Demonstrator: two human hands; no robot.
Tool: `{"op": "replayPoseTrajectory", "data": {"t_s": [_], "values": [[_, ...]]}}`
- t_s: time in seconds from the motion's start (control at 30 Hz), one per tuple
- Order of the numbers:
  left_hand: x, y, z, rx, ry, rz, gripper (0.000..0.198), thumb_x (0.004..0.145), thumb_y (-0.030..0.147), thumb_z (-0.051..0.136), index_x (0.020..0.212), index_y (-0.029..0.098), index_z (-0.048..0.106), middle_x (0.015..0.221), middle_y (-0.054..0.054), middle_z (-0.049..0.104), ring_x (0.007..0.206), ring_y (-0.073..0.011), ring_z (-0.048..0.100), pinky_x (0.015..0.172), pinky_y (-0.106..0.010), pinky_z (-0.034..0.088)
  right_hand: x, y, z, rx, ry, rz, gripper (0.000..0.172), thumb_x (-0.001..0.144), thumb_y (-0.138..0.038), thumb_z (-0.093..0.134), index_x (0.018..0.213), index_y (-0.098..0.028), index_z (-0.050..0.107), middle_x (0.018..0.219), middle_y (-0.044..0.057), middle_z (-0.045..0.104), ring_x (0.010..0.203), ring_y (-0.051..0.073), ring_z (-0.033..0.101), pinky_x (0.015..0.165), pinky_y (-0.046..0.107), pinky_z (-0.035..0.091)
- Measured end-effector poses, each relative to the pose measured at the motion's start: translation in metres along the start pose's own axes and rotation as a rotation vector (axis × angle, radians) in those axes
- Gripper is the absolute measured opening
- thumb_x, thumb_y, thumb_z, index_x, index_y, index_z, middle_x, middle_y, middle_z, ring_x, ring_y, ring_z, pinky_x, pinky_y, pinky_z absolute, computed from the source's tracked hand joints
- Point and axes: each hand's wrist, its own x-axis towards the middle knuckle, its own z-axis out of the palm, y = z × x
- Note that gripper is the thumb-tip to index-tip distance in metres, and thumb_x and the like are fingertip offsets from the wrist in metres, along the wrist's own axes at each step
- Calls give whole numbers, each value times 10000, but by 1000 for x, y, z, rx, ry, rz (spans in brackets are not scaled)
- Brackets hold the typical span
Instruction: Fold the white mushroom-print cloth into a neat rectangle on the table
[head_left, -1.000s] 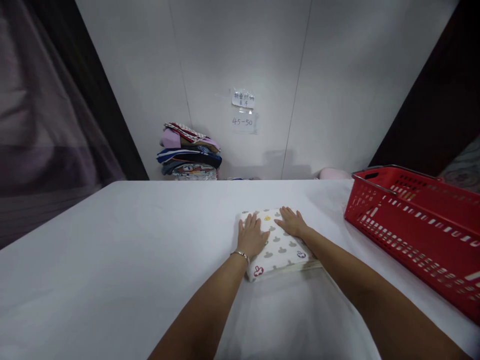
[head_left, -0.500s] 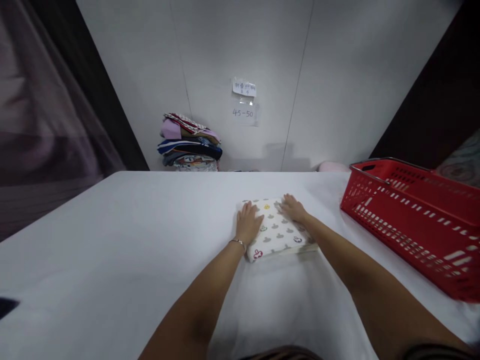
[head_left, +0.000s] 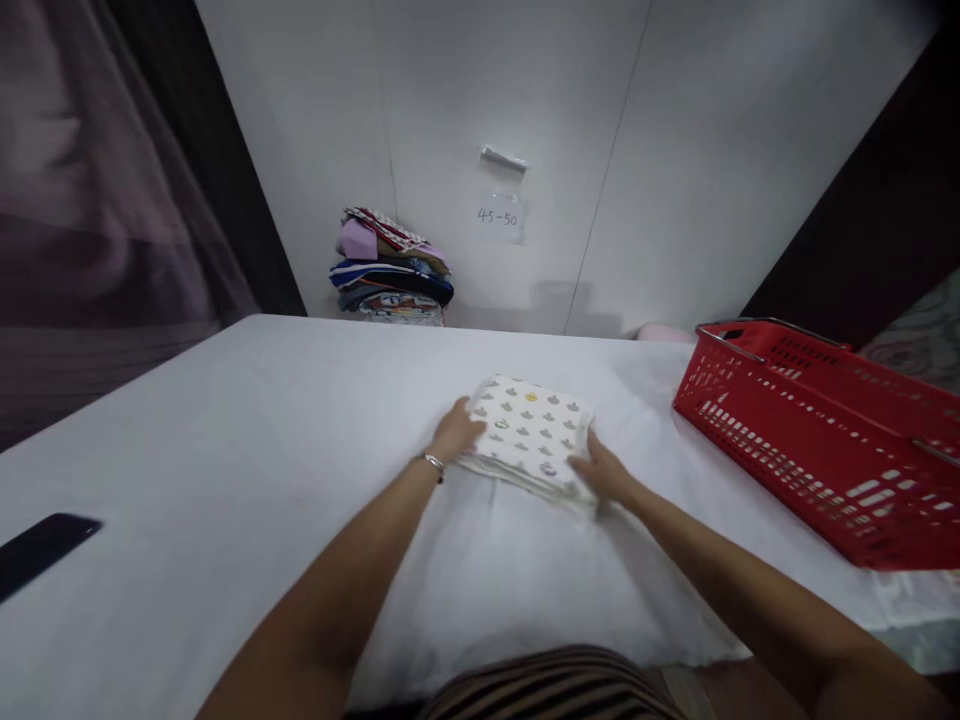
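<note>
A folded white cloth [head_left: 534,430] printed with small grey shapes lies on the white table [head_left: 262,440]. My left hand [head_left: 457,435] grips its left edge, fingers curled under the fold. My right hand [head_left: 598,472] grips its near right corner. The cloth sits slightly raised and tilted between the two hands. A thin bracelet is on my left wrist.
A red plastic basket [head_left: 825,430] stands at the right of the table. A stack of folded clothes [head_left: 391,270] rests against the white wall behind the table. A dark phone [head_left: 41,550] lies at the table's left edge. A paper label [head_left: 499,215] reading 45-50 hangs on the wall.
Both hands lay flat on top of the cloth before. Now they have slid to its left edge and near right corner and taken hold, and the cloth has turned slightly.
</note>
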Motion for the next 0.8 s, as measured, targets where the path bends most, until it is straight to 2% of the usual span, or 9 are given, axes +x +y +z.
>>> {"op": "replayPoseTrajectory", "data": {"t_s": [0.1,0.17,0.23,0.3,0.37,0.43,0.5,0.6,0.8], "values": [[19,-23,-50,25,21,-105,665,695,226,659,1315,207,418,1167,-93,648,1009,-216,630,827,-287,482,-41,-16,13,211,-341,-55,824,779,-472,600,1469,-217,229,870,40,702,650,173,643,598,305,511],[17,-37,-71,34,43,-137,605,738,293,635,1304,207,441,1238,-102,608,1087,-218,596,882,-289,459,-46,-24,10,233,-297,-60,689,797,-472,559,1404,-202,377,727,0,673,526,137,583,516,269,472],[6,-47,-79,47,66,-157,595,760,390,619,1291,172,463,1293,-139,562,1149,-247,560,926,-310,435,-30,-30,0,187,-95,-104,506,800,-453,530,1223,-179,578,676,1,651,552,143,576,537,268,462],[-9,-51,-76,59,101,-177,655,758,489,605,1293,140,459,1328,-170,524,1199,-284,519,963,-343,407,-4,-36,-10,112,44,-144,373,801,-418,510,1044,-182,667,708,16,664,645,165,602,608,281,471],[-21,-52,-66,59,125,-189,727,749,563,587,1316,138,426,1348,-174,504,1223,-304,492,978,-369,393,22,-43,-16,14,92,-150,299,806,-385,497,916,-188,693,810,41,689,768,186,622,709,297,473],[-29,-50,-54,59,129,-186,749,736,572,596,1324,147,407,1356,-167,497,1218,-308,493,970,-374,399,41,-51,-17,-73,51,-95,296,806,-386,513,920,-180,692,947,72,692,884,210,622,796,314,459],[-31,-48,-44,71,146,-183,725,724,512,634,1314,156,409,1358,-162,494,1215,-304,494,964,-368,404,51,-56,-12,-106,-57,-8,352,778,-410,574,1006,-162,678,1026,101,682,926,230,624,818,323,458],[-24,-47,-33,78,207,-177,699,720,355,661,1328,138,392,1375,-171,466,1240,-282,469,988,-340,390,52,-57,1,-84,-202,66,402,706,-410,670,1008,-145,684,1007,104,696,905,243,640,789,313,476],[12,-53,-40,-24,245,-62,700,717,176,648,1360,141,373,1352,-131,496,1205,-215,498,994,-277,389,27,-57,35,23,-214,65,452,770,-480,589,1081,-159,658,1042,87,695,943,245,637,807,337,487]]}}
